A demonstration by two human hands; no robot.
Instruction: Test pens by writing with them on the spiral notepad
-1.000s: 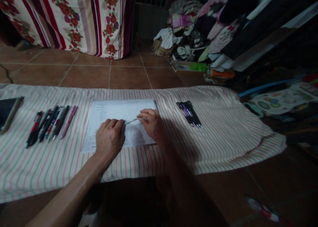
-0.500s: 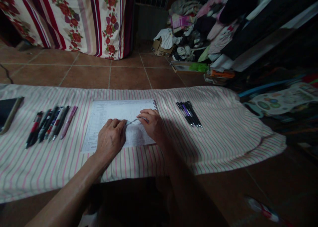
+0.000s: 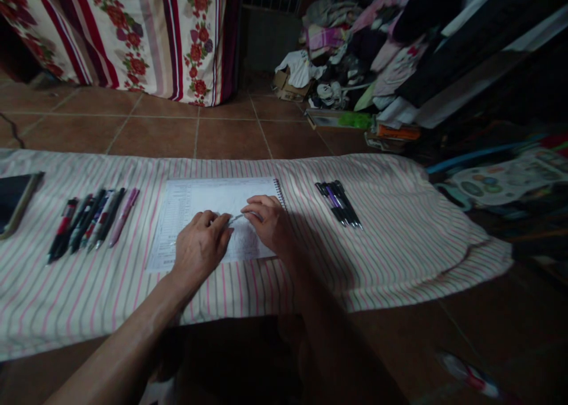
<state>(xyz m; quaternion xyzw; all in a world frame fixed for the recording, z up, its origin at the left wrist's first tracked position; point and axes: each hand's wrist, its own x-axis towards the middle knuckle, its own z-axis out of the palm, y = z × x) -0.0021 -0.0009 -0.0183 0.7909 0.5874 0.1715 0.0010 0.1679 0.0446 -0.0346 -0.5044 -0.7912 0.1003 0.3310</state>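
The person works with both hands close together above a white paper (image 3: 213, 193), which has printed rows at its left part and a dark spiral binding (image 3: 279, 191) at its right edge. Between the hands there is a thin pen-like piece (image 3: 236, 217), slanting a little, over the middle of the paper. The left hand (image 3: 200, 240) pinches one end of it with thumb and finger, and the right hand (image 3: 270, 224) pinches the other end; the fingers hide most of the piece, so its exact shape cannot be told.

The paper lies on a table covered by a striped cloth (image 3: 399, 245) with pink and grey lines. To the left of the paper, a row of pens (image 3: 92, 222) lies side by side, with a pink pen (image 3: 124, 217) nearest to the paper and a red and black pen (image 3: 63, 230) at the far side. Further left, a dark flat device (image 3: 15, 201) is cut by the border of the view. To the right of the right hand, well apart from it, several black pens (image 3: 349, 207) lie close together, with a purple pen (image 3: 333, 198) among them.
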